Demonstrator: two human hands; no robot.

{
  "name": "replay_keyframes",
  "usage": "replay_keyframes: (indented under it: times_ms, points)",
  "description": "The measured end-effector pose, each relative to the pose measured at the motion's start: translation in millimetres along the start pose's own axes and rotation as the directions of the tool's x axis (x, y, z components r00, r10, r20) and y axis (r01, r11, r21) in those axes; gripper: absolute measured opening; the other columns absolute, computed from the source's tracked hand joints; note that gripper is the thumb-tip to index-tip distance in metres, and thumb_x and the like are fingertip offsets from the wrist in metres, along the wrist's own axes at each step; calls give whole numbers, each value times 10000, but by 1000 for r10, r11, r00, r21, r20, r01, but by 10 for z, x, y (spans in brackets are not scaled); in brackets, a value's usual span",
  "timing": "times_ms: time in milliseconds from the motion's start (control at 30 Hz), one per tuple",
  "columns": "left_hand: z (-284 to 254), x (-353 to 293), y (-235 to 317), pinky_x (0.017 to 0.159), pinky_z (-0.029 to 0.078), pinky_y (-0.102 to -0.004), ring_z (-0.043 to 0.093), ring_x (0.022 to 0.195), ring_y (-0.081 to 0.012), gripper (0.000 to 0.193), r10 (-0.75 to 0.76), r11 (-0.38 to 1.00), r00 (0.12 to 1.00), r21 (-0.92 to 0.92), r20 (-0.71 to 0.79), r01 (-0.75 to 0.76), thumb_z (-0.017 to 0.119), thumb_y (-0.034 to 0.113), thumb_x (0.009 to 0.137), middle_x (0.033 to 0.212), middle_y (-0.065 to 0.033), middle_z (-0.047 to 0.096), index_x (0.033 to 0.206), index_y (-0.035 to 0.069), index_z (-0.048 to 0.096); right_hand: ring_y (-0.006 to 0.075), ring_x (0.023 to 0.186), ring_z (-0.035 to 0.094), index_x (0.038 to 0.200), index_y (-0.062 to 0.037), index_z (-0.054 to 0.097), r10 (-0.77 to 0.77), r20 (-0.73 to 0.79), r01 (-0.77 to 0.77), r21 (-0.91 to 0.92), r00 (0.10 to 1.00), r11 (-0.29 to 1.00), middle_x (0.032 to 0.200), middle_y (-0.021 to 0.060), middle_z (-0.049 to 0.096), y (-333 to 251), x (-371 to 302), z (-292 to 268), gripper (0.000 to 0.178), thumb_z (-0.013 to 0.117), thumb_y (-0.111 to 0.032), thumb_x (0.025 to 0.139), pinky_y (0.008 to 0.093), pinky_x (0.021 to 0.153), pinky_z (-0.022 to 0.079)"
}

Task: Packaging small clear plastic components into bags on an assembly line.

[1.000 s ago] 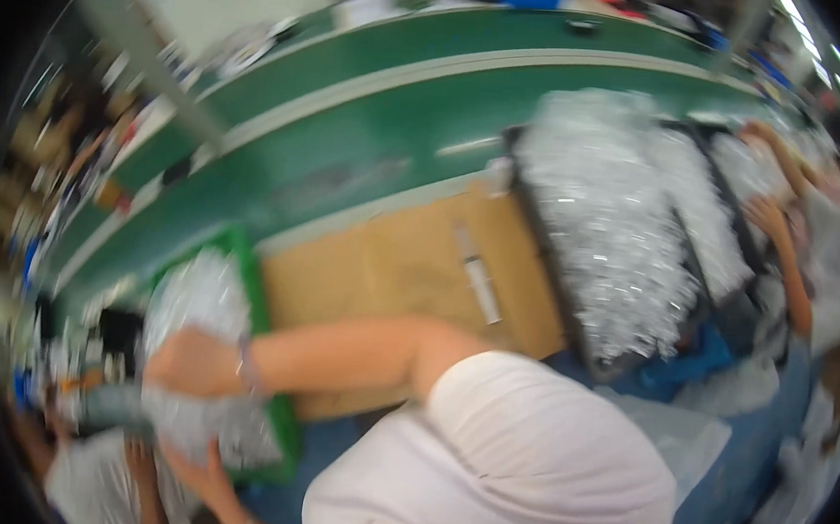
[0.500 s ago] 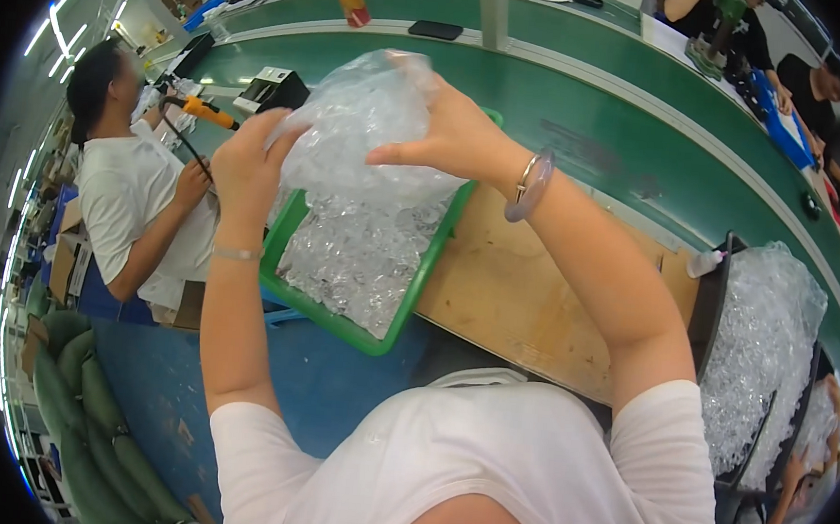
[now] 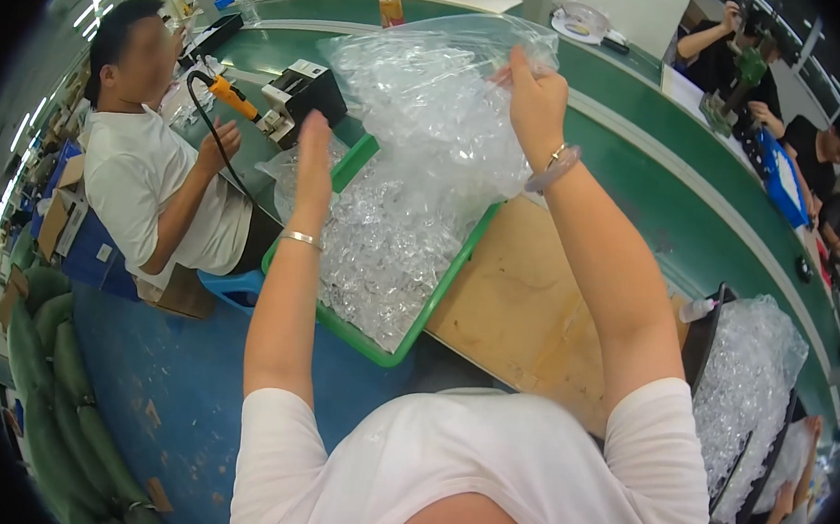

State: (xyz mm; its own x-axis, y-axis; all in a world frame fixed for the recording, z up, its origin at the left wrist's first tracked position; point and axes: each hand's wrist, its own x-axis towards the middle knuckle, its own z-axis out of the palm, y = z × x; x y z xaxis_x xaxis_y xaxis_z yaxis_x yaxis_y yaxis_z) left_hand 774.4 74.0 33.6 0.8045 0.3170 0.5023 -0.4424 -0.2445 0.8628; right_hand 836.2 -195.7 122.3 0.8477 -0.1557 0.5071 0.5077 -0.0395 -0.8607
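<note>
A large clear plastic bag (image 3: 441, 98) hangs over the far part of a green bin (image 3: 389, 359), spread wide at its upper end. My right hand (image 3: 538, 105) pinches the bag's upper right edge. Small clear plastic pieces (image 3: 381, 259) fill the bin, and more whitish contents show through the bag. My left hand (image 3: 314, 162) is upright beside the bag's left side, above the bin's left part. It is seen edge-on and its fingertips are blurred, so its grip is unclear. A loose fold of clear film (image 3: 278, 169) shows just left of that wrist.
A wooden board (image 3: 525, 289) lies right of the bin. Farther right, a dark crate holds a bag of clear pieces (image 3: 748, 382). A co-worker (image 3: 167, 186) at left holds a cable near an orange-handled tool (image 3: 234, 98). A black-and-white device (image 3: 307, 93) stands behind my left hand.
The bag has been spread wider and its upper edge drawn up and right by my right hand. My left hand has shifted right and lower. The co-worker's head has turned.
</note>
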Motion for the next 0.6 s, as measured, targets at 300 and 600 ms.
replay_keyframes:
  times_ms: [300,600]
  points:
    - [594,365,205,874,404,-294,483,1060,-191,502,-280,812,953,-502,113,298,409,407,890,1165,-88,494,1212,21,419,84,579,489,638,12,621,-90,146,77,92,985,993,618,44,597,-239,-283,86,414,494,-304,873,223,567,363]
    - [532,388,569,616,456,-282,566,693,-145,211,-378,865,916,-302,138,402,457,177,848,774,-47,590,856,20,597,131,904,524,1060,6,555,-143,405,191,-80,903,978,1042,79,568,-274,-380,73,323,557,-225,834,256,821,399]
